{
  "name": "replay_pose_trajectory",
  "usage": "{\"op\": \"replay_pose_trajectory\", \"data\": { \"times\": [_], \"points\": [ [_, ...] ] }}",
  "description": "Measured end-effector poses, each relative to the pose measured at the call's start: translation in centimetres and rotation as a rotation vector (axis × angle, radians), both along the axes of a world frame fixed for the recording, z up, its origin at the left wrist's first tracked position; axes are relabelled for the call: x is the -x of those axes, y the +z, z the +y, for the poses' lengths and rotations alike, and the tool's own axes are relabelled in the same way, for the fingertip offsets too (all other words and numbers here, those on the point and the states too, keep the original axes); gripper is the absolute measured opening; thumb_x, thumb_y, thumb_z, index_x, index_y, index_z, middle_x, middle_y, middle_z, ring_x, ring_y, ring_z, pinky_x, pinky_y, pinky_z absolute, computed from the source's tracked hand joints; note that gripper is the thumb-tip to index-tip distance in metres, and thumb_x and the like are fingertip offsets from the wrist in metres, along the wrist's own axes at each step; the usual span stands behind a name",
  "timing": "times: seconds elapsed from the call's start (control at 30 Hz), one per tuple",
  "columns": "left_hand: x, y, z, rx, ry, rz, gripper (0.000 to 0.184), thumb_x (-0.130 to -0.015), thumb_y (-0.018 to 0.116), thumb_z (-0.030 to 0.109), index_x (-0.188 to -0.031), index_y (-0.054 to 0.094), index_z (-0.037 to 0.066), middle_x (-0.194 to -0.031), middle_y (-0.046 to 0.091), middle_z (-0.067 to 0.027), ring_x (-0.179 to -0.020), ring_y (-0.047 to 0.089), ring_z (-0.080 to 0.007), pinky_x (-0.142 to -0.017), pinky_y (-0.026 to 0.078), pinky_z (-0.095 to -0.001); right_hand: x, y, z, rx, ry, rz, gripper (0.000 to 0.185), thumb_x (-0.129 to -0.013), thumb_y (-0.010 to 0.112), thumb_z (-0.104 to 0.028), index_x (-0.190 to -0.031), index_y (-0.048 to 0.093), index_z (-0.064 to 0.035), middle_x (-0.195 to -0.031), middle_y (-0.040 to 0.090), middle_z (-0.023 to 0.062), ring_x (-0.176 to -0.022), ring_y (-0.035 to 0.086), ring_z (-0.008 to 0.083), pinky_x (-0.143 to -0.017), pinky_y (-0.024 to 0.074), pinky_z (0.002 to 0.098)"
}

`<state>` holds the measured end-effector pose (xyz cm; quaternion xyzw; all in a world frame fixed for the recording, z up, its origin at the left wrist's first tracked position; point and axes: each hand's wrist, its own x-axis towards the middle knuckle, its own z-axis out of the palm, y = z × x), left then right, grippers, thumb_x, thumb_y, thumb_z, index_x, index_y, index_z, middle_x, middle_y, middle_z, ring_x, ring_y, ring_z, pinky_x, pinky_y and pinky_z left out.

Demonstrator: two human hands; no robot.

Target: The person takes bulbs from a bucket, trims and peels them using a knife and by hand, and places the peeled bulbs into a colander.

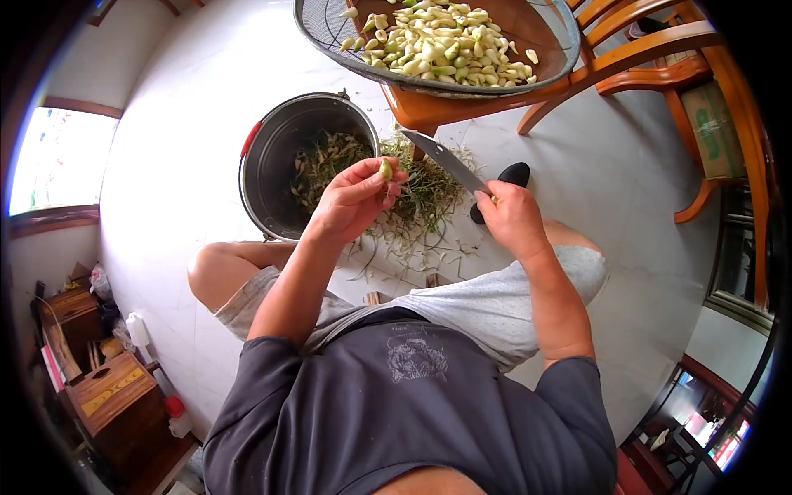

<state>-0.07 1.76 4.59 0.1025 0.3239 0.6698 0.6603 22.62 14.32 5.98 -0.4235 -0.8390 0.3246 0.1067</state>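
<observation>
My left hand point(355, 194) pinches a small greenish-white bulb point(385, 169) between thumb and fingers, near the right rim of a metal bucket point(262, 186). Wrapped round the handle of a kitchen knife point(445, 161) is my right hand point(513, 216); the blade points up and to the left, apart from the bulb. Inside the bucket lie more bulbs with green stalks point(330, 161). A heap of green and pale trimmings point(425, 202) covers the floor beneath the knife. Many trimmed bulbs point(450, 45) fill part of a round mesh sieve point(318, 37) farther off.
The sieve rests on a wooden chair point(487, 106) at the top. A black shoe point(516, 174) shows behind my right hand. Wooden boxes point(115, 392) stand at the lower left. More wooden furniture point(747, 148) and a cardboard box point(711, 128) are at the right.
</observation>
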Motion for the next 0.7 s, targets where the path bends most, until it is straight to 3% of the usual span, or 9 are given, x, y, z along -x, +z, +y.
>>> {"op": "replay_pose_trajectory", "data": {
  "times": [0.17,0.33,0.7],
  "points": [
    [0.9,-2.5,0.4,-0.039,0.087,0.217,0.023,-0.089,0.059,0.004,-0.111,0.057,0.002,-0.093,0.062,-0.0075,-0.076,0.056,-0.0125,-0.066,0.046,-0.0237,0.9,1.2,-0.6,0.087,-0.025,0.161,0.017,-0.084,0.061,-0.018,-0.088,0.066,-0.0015,-0.067,0.060,0.0193,-0.064,0.061,0.0345,-0.059,0.0473,0.0391],
    [0.8,-2.4,0.9,-0.004,0.195,0.231,0.016,-0.086,0.062,0.000,-0.100,0.055,0.001,-0.088,0.062,-0.0085,-0.067,0.056,-0.0119,-0.059,0.045,-0.0240,1.4,1.8,-1.3,0.160,-0.034,0.294,0.019,-0.084,0.063,-0.015,-0.097,0.067,-0.0016,-0.070,0.062,0.0166,-0.058,0.060,0.0251,-0.058,0.0471,0.0331],
    [-0.4,-3.1,1.3,0.056,0.195,0.312,0.016,-0.087,0.063,0.004,-0.099,0.053,-0.001,-0.088,0.065,-0.0128,-0.065,0.059,-0.0128,-0.058,0.048,-0.0238,1.7,0.3,-2.0,0.100,0.047,0.331,0.018,-0.083,0.063,-0.012,-0.097,0.067,-0.0025,-0.076,0.063,0.0158,-0.065,0.061,0.0293,-0.060,0.0477,0.0351]
  ]
}}
